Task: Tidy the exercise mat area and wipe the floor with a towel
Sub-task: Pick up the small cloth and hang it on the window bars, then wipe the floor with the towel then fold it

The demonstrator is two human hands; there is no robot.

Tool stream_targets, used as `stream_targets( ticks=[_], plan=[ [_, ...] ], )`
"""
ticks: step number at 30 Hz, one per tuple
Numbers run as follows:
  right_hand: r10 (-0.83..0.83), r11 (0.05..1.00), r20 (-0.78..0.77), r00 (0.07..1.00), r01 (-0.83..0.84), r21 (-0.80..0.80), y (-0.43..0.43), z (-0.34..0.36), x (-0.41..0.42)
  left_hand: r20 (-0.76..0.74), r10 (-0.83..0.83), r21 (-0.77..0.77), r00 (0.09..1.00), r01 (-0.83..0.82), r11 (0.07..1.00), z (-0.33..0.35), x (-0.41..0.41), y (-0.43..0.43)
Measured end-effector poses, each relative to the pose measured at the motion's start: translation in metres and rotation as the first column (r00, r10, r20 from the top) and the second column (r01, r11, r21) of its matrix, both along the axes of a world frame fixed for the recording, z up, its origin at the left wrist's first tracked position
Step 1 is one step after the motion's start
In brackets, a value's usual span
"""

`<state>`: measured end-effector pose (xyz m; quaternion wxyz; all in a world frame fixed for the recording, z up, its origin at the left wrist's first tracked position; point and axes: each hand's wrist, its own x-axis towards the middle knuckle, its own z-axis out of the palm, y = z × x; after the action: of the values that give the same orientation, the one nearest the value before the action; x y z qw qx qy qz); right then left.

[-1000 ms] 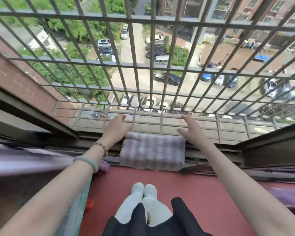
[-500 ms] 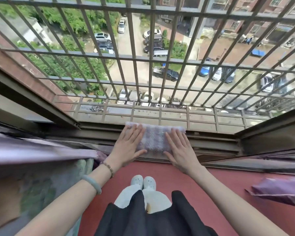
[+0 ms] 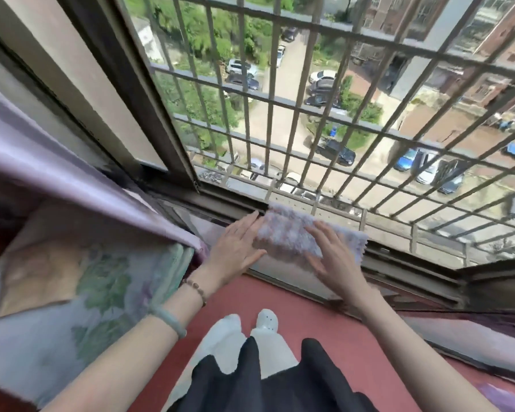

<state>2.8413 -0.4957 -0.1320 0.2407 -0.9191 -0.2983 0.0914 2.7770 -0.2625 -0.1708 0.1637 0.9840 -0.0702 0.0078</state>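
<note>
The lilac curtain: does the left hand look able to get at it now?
Probably yes. The left hand lies flat at the towel's left edge, and the curtain hangs close beside its wrist, with nothing visible between them.

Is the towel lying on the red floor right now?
No, the towel is draped over the window sill, above the red floor.

A metal grille [image 3: 360,31] covers the window ahead of me, with parked cars [image 3: 336,150] and trees [image 3: 208,46] far below. At my left a lilac curtain [image 3: 72,162] hangs above a floral cloth [image 3: 101,286], perhaps a bedcover.
</note>
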Motion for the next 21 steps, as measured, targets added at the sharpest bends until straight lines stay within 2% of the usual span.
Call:
stream_targets(
  ticks=[3, 5, 7, 10, 12, 14, 17, 21],
  plan=[
    [0.078, 0.99, -0.086, 0.993, -0.067, 0.124, 0.043, 0.022, -0.004, -0.001, 0.205, -0.14, 0.979, -0.203, 0.969, 0.012, -0.038, 0.029],
    [0.158, 0.972, -0.132, 0.979, -0.131, 0.195, 0.075, 0.029, -0.014, -0.023, 0.334, -0.25, 0.942, -0.329, 0.911, 0.017, -0.065, 0.05],
    [0.273, 0.936, -0.194, 0.942, -0.213, 0.279, 0.109, 0.031, -0.03, -0.079, 0.466, -0.401, 0.881, -0.456, 0.795, 0.028, -0.095, 0.068],
    [0.381, 0.886, -0.193, 0.904, -0.297, 0.357, 0.156, 0.031, -0.062, -0.17, 0.645, -0.591, 0.745, -0.601, 0.538, 0.041, -0.148, 0.09],
    [0.426, 0.859, -0.2, 0.882, -0.326, 0.394, 0.185, 0.032, -0.09, -0.202, 0.706, -0.68, 0.678, -0.616, 0.397, 0.045, -0.186, 0.106],
    [0.462, 0.838, -0.232, 0.856, -0.335, 0.431, 0.212, 0.034, -0.122, -0.19, 0.745, -0.746, 0.639, -0.588, 0.314, 0.044, -0.227, 0.125],
    [0.483, 0.827, -0.296, 0.824, -0.319, 0.463, 0.248, 0.032, -0.176, -0.196, 0.781, -0.777, 0.592, -0.58, 0.245, 0.047, -0.291, 0.15],
    [0.47, 0.82, -0.367, 0.803, -0.243, 0.517, 0.289, 0.03, -0.243, -0.187, 0.808, -0.791, 0.559, -0.573, 0.213, 0.051, -0.37, 0.179]
  ],
)
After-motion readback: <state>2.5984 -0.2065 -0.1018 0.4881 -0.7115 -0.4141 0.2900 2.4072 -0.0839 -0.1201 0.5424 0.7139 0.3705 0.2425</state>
